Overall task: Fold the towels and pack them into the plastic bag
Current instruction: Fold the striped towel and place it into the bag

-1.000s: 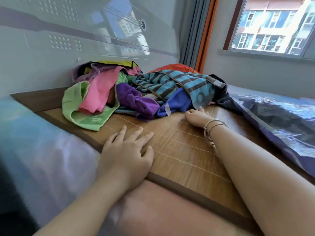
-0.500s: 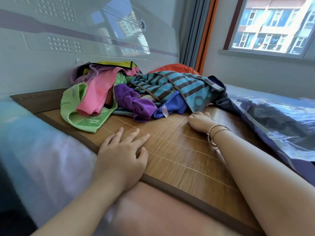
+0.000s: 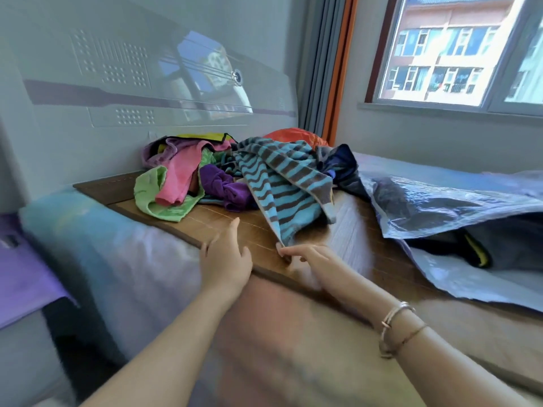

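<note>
Teal-and-brown striped towel [image 3: 282,186] pinched at one corner by right hand [image 3: 308,258], stretched from a heap of coloured towels [image 3: 188,177].

Heaped on a bamboo mat [image 3: 346,242] over the bed, against the headboard. Left hand [image 3: 226,259] just beside, fingers [image 3: 232,227] straight and loosely spread, holding nothing. Plastic bag [image 3: 446,201] lying to the right, mouth open.

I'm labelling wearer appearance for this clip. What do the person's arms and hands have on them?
Both forearms are bare, with no sleeves in view. The left hand wears nothing visible. The right hand is also bare, but its wrist carries a rose-gold metal bangle and a thin chain bracelet.
</note>
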